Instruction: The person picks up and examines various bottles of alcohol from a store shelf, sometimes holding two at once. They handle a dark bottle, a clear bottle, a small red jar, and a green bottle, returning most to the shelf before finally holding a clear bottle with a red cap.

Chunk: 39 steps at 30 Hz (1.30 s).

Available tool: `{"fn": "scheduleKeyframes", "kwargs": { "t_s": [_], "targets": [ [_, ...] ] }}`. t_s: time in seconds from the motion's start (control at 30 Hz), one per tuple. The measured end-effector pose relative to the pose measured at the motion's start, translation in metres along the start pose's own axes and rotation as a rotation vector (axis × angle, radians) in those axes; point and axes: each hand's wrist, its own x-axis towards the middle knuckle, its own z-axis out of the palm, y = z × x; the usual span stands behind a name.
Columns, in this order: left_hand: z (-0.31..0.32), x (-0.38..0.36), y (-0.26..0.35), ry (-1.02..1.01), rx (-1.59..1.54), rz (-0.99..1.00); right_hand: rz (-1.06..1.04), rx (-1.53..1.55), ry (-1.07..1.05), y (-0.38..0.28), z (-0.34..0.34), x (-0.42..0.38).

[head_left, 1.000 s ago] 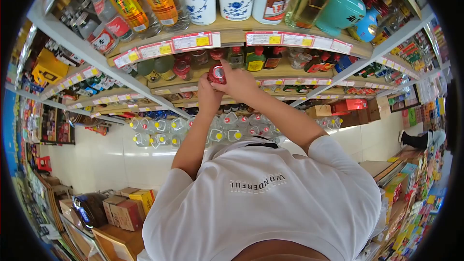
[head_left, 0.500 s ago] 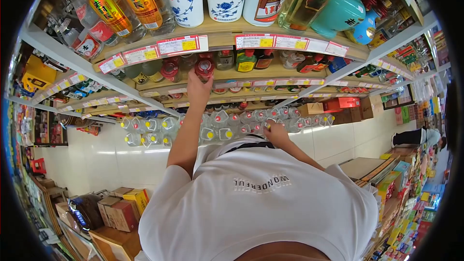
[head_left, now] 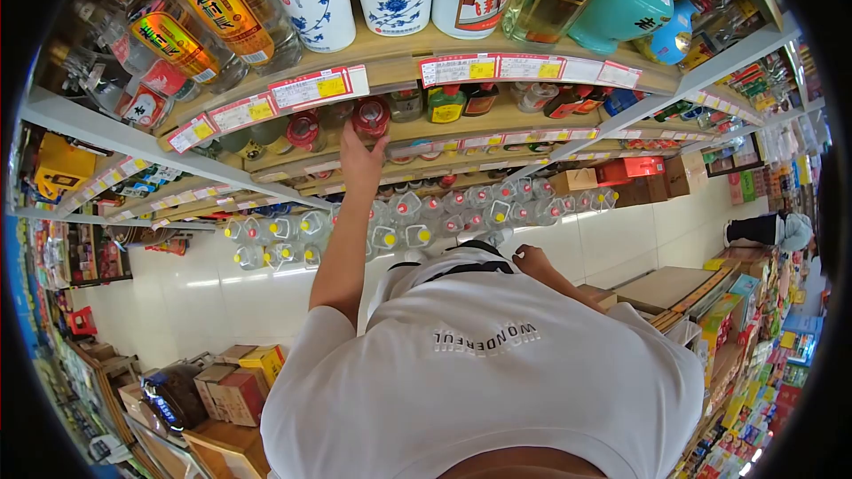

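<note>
A red-capped jar (head_left: 371,115) is being gripped by the left hand (head_left: 361,160) at the near edge of the lower shelf (head_left: 497,128), the glass bottle (head_left: 406,106) at right is being endangered by any sideways slip, and the right hand's (head_left: 534,264) grip cannot be told.

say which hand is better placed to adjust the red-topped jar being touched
Left, likely: the left hand touches the red-topped jar at the shelf, while the right hand is down low, away from it.

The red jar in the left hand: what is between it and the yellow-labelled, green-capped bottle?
Head view: one clear bottle, right of the red jar.
</note>
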Motion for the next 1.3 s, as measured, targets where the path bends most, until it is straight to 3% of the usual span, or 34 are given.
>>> {"fn": "scheduleKeyframes", "kwargs": {
  "t_s": [0.17,0.3,0.43,0.53,0.6,0.67,0.7,0.73,0.77,0.83,0.93,1.03,1.1,1.17,1.3],
  "targets": [
    [-0.03,-0.022,0.001,0.041,0.042,0.071,0.022,0.017,-0.04,0.022,0.021,0.0],
    [-0.042,-0.075,-0.026,0.032,0.02,0.066,0.201,0.203,-0.154,0.028,0.018,-0.016],
    [-0.041,-0.15,-0.059,-0.159,0.031,-0.144,0.239,0.134,-0.247,0.049,0.023,-0.024],
    [-0.038,-0.191,-0.066,-0.268,0.024,-0.214,0.493,0.301,-0.214,0.038,0.01,-0.042],
    [-0.039,-0.203,-0.056,-0.343,0.0,-0.275,0.332,0.12,-0.24,0.07,0.023,-0.04],
    [-0.039,-0.198,-0.043,-0.336,-0.037,-0.257,0.288,0.048,-0.267,0.12,0.052,-0.032],
    [-0.04,-0.195,-0.04,-0.341,-0.052,-0.243,0.373,0.064,-0.273,0.124,0.052,-0.031],
    [-0.039,-0.192,-0.044,-0.322,-0.047,-0.214,0.282,-0.087,-0.425,0.15,0.063,-0.021],
    [-0.035,-0.188,-0.051,-0.3,-0.046,-0.182,0.035,-0.519,-0.49,0.136,0.048,-0.026],
    [-0.032,-0.174,-0.057,-0.242,-0.045,-0.139,-0.133,-0.64,-0.358,0.133,0.037,-0.043],
    [-0.036,-0.147,-0.059,-0.12,-0.059,-0.108,0.703,0.343,-0.199,0.096,0.022,-0.059],
    [-0.042,-0.13,-0.05,-0.048,0.007,-0.162,0.07,-0.324,-0.303,0.176,0.084,-0.029],
    [-0.039,-0.13,-0.056,-0.039,-0.032,-0.163,0.284,-0.042,-0.156,0.179,0.091,-0.026],
    [-0.042,-0.124,-0.043,-0.042,0.034,-0.061,0.632,0.353,-0.063,0.109,0.029,-0.056],
    [-0.034,-0.121,-0.015,-0.078,0.055,-0.013,0.599,0.312,0.001,0.124,0.032,-0.052]
  ]
}}
